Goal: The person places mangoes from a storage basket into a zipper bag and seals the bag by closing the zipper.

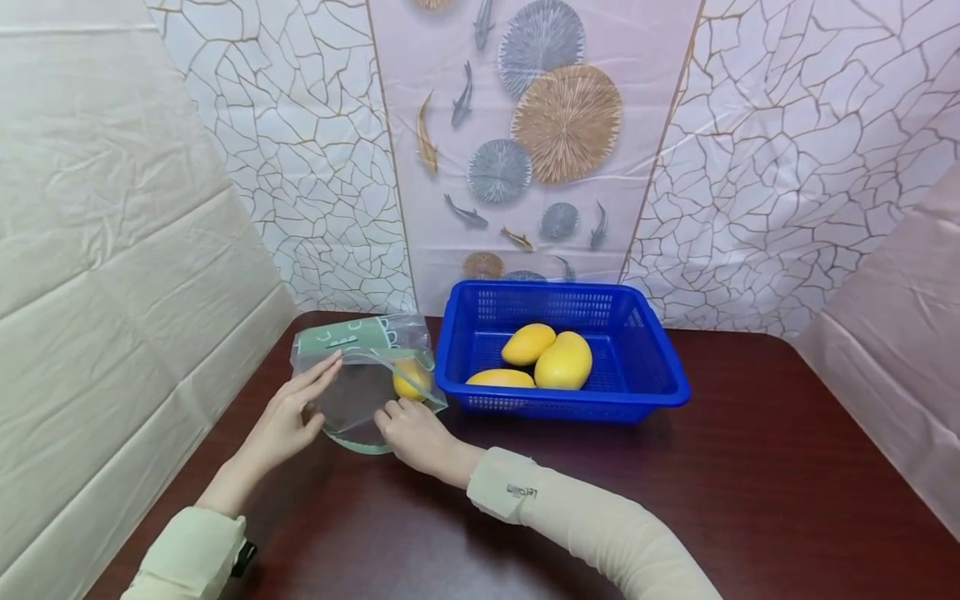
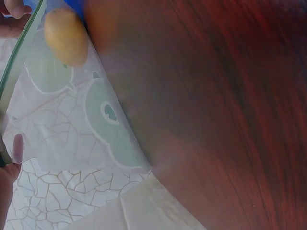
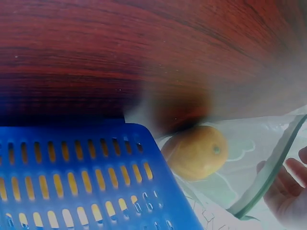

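Note:
A clear zip bag (image 1: 352, 400) with a green cartoon print lies at the left of the table, its mouth spread toward me. Inside it is one yellow mango (image 1: 408, 379). My right hand (image 1: 416, 437) pinches the bag's rim near the mango. At the other end of the mouth, my left hand (image 1: 281, 425) touches the bag with fingers extended and thumb apart. One of its fingertips (image 2: 18, 147) shows through the plastic in the left wrist view. The right wrist view has the mango (image 3: 196, 153) in the bag beside the basket.
Right of the bag stands a blue plastic basket (image 1: 652, 379) with slotted sides, holding three yellow mangoes (image 1: 564, 361). Both are on a dark red-brown wooden table (image 1: 750, 467). Patterned cloth (image 1: 337, 167) hangs behind, and pale panels (image 1: 97, 275) flank the table.

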A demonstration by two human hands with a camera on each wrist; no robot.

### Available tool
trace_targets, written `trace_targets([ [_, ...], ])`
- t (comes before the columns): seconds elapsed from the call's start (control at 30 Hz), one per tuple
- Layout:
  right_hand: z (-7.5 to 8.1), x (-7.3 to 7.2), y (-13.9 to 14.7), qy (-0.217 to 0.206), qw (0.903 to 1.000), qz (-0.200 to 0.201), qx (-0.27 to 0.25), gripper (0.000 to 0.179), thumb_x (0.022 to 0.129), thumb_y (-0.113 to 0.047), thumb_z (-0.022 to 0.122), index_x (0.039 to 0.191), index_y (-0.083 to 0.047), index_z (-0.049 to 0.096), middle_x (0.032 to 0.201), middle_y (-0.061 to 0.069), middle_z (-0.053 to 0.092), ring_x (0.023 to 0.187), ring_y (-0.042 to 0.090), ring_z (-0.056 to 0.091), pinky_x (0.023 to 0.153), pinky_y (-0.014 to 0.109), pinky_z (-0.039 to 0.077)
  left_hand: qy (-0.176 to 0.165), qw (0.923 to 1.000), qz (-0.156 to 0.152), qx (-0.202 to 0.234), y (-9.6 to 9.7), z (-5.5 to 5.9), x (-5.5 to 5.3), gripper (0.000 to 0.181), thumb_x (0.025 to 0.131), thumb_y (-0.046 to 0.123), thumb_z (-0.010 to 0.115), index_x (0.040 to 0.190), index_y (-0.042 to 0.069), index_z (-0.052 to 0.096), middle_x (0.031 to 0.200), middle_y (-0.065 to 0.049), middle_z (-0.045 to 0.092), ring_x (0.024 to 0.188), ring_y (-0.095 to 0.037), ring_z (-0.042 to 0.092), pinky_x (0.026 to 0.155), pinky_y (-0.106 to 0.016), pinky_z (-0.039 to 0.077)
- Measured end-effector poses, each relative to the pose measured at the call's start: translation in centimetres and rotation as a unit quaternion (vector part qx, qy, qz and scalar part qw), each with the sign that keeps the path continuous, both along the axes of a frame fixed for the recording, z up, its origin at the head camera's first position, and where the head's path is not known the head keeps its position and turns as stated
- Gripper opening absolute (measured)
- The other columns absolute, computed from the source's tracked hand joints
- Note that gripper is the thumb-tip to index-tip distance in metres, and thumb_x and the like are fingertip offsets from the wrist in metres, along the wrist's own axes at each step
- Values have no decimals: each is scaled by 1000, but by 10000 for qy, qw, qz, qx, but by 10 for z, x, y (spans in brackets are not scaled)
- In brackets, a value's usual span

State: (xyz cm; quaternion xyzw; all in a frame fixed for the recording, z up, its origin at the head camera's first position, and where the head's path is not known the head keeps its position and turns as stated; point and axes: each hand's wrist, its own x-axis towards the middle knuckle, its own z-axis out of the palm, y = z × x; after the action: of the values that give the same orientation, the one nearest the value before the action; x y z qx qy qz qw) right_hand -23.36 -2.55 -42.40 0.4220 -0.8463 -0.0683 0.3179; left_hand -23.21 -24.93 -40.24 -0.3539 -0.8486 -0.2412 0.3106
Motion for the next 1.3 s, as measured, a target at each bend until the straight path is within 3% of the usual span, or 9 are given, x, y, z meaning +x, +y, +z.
trace_targets([
  [0.33, 2, 3, 15, -322, 9969, 564, -445, 8, 85, -17, 60, 90, -14, 65, 84, -2, 64, 79, 12, 58, 71, 22, 49, 20, 9999, -4, 112, 1, -1, 1, 78, 54, -25, 61, 129, -6, 54, 138, -18, 50, 101, -4, 44, 62, -10, 30],
  [0.63, 7, 16, 27, -1183, 9868, 789, -774, 16, 87, -16, 61, 100, -14, 69, 94, -4, 65, 87, 10, 58, 77, 20, 48, -36, 9998, -14, 170, 0, 1, 4, 76, 55, -25, 60, 129, -7, 53, 138, -19, 50, 101, -1, 43, 60, -12, 32],
  [0.93, 15, 13, 44, -1247, 9820, 1179, -792, 17, 84, -11, 63, 100, -13, 69, 93, -4, 66, 88, 10, 59, 81, 18, 47, 83, 9997, -120, 175, -1, 3, 2, 78, 53, -25, 60, 129, -8, 52, 138, -20, 50, 108, 2, 42, 67, -13, 30],
  [1.07, 19, 11, 54, -1171, 9806, 1333, -832, 16, 83, -10, 63, 97, -13, 69, 92, -4, 67, 89, 10, 60, 82, 19, 48, 131, 9997, -131, 180, -2, 3, 0, 78, 53, -24, 59, 129, -7, 53, 138, -20, 50, 122, 6, 39, 76, -14, 28],
  [1.3, 38, 13, 71, -855, 9838, 1413, -700, 16, 84, -14, 65, 99, -14, 71, 94, -4, 69, 89, 11, 60, 80, 19, 49, 156, 9994, -235, 193, -5, 1, 1, 73, 53, -24, 59, 125, -11, 55, 137, -22, 50, 132, 2, 34, 86, -10, 27],
])
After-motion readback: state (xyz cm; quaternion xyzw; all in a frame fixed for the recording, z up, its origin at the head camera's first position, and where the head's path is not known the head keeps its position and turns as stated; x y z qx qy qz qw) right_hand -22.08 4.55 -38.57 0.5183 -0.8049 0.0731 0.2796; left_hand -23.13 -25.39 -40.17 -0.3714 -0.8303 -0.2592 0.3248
